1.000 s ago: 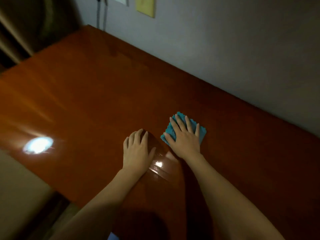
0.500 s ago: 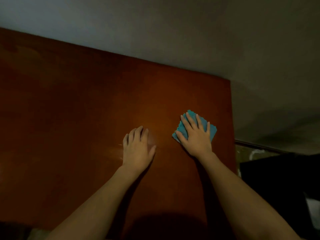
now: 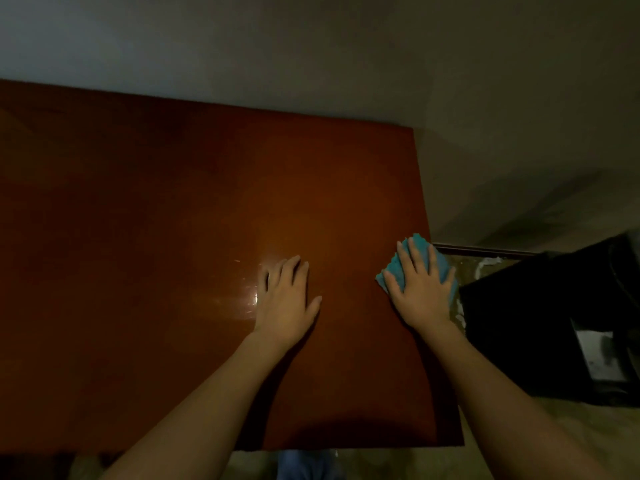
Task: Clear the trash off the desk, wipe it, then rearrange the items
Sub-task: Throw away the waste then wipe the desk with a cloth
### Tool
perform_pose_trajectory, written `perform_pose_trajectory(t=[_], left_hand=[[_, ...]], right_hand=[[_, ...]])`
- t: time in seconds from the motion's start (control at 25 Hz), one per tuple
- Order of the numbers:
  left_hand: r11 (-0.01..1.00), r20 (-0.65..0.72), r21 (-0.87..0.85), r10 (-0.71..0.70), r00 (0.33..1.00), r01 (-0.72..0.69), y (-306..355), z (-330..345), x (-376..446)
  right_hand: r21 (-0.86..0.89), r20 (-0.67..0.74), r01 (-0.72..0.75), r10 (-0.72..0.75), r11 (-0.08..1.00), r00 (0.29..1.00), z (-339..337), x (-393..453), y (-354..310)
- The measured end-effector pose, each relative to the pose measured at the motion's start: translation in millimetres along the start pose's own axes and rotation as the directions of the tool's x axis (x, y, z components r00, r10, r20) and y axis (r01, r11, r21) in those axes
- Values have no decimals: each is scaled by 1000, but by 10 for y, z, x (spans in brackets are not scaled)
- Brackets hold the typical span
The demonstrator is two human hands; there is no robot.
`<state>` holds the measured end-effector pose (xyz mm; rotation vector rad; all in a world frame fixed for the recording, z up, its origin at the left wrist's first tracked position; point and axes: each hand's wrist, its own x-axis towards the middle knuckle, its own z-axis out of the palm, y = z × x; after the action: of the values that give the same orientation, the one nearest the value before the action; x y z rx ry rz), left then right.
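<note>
Head view: the right hand [image 3: 420, 292] is laid palm-down with fingers straight and slightly spread, pressed flat on a teal cloth [image 3: 394, 271]; the cloth is pinned at the right edge of the desk [image 3: 173, 237], and its far corner and right side are seen past the fingertips, partly overhanging that edge; its surface looks soft and nubbly, with a scalloped left margin; the right forearm is stretched in from the lower right of the frame. The left hand [image 3: 285, 303] is placed flat on the bare wood well to the left of the cloth, fingers straight and close together, thumb angled out to the right, nothing held; its forearm is extended from the lower middle. The desk top is a smooth, glossy reddish-brown slab with straight edges and a squared right corner; a small bright glint and faint scratches are seen just left of the left hand. A plain, matt grey wall [image 3: 311, 46] is met by the far edge; a dark boxy object [image 3: 540, 323] is seen on the floor right of the desk, its details lost in shadow.
</note>
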<state>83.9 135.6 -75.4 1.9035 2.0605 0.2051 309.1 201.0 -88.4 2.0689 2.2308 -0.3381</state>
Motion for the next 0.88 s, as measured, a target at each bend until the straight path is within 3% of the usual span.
perform_pose_trajectory(t=[0.24,0.48,0.88], left_hand=[[997,-35,-31,-79,996,77,-609,-197,-155],[977,-97,-86,-203,974,195,-1494,-502,-288],[891,-177,-117,-454,873,439,-3857,-1284,-643]], right_hand=[[-53,19,119,-118,992,993,110,-105,-756],[-101,49,241,-237,965,970,183,46,-1915],[-132,121,537,-524,833,843,405,266,-4956]])
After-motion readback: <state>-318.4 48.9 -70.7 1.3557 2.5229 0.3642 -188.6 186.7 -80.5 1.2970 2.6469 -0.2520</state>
